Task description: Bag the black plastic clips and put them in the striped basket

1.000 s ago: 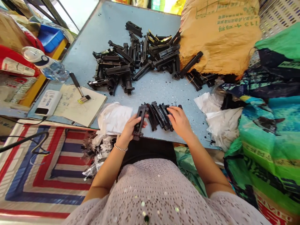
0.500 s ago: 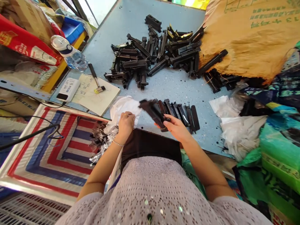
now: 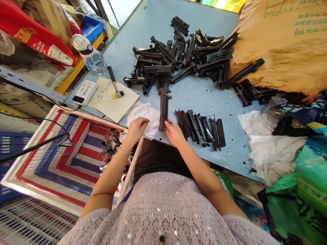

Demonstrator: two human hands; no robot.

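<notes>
My right hand (image 3: 175,134) grips a long black plastic part (image 3: 164,105) by its near end. The part stands out away from me, lengthwise, its far end overlapping the edge of the pile. My left hand (image 3: 137,130) is closed in a pinch over a crumpled white sheet (image 3: 149,114); what its fingers hold, if anything, I cannot make out. Right of my right hand, several similar black parts (image 3: 195,126) lie side by side in a row near the table's front edge. Beyond them is a loose heap of black parts (image 3: 159,69).
A small hammer (image 3: 114,83) lies on a written-on cardboard sheet (image 3: 125,105), beside a white box-shaped device (image 3: 85,92) and a water bottle (image 3: 90,56). An orange-brown sack (image 3: 276,47) stands right. A striped crate (image 3: 22,170) sits lower left; white cloths (image 3: 270,153) lie right.
My right hand has moved left with the black part and turned it from slanting to nearly straight ahead. My left hand stays by the white sheet. The view has shifted slightly.
</notes>
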